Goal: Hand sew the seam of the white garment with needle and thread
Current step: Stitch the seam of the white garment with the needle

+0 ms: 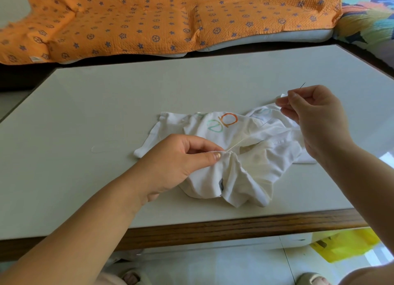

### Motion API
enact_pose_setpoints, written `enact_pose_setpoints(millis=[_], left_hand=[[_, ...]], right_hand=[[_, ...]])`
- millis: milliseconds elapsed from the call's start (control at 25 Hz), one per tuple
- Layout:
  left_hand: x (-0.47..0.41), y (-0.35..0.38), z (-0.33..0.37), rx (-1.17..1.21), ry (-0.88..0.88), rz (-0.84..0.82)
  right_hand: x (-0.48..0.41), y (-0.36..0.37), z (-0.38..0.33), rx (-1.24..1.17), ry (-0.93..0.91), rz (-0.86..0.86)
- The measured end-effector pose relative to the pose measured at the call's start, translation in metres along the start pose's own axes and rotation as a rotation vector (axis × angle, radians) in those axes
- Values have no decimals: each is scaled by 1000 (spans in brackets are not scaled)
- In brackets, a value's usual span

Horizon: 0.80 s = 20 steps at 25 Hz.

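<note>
A pale-topped desk [132, 88] with a dark wooden front edge carried a crumpled white garment [255, 165] and, to its left, a loose thread [95, 149].

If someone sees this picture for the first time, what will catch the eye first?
The white garment lies crumpled on the table, pinched by the left hand. The right hand holds the needle raised at the right. Behind spreads a bright orange patterned cloth.

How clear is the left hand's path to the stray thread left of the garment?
Probably yes: only bare table lies between left hand and stray thread; it must release the garment first.
</note>
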<state>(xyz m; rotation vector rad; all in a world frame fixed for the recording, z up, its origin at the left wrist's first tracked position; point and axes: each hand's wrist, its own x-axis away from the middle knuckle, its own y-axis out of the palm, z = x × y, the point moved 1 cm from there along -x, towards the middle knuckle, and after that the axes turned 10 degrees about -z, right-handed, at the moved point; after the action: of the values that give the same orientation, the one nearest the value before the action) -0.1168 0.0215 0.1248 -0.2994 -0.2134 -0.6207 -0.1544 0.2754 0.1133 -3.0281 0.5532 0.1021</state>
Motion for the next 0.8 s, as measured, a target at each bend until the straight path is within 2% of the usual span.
enact_pose_setpoints(millis=[200,400,480,800], left_hand=[[1,-1,0,3,-2,4],[1,-4,0,-50,15,-7],[1,-5,-1,-70,22,2],[1,-7,-2,-50,31,10]], right_hand=[[6,2,-2,125,12,-45],[46,26,-20,340,-65,-558],[59,30,-23,481,-98,-673],[69,27,-23,506,-152,-813]])
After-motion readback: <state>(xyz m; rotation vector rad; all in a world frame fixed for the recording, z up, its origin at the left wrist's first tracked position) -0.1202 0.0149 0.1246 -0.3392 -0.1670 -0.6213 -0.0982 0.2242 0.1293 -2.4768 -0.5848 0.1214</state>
